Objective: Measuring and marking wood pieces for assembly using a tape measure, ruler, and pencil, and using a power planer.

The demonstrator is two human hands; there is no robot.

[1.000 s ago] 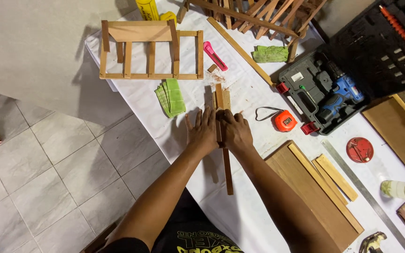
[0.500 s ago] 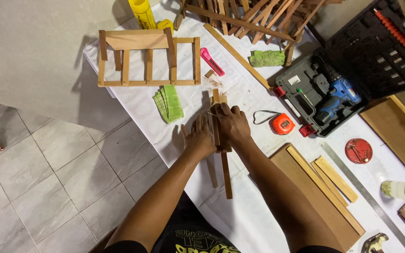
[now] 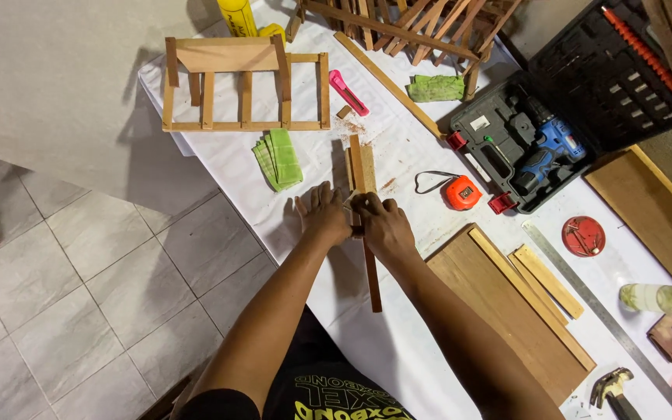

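Both hands slid nearer; left hand (image 3: 322,215), right hand (image 3: 383,223) clamp 2 wood strips (image 3: 363,167).

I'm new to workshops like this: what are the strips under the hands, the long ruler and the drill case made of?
Strips: apparently bare wood, a matt tan-brown with no sheen, held by both hands.
Ruler: likely steel or aluminium, being thin, grey and evenly shiny.
Drill case: probably moulded plastic, dark and matt with shaped recesses and red latches.

Bright, even light, sharp focus (soft shadows fall left), slight edge distortion.
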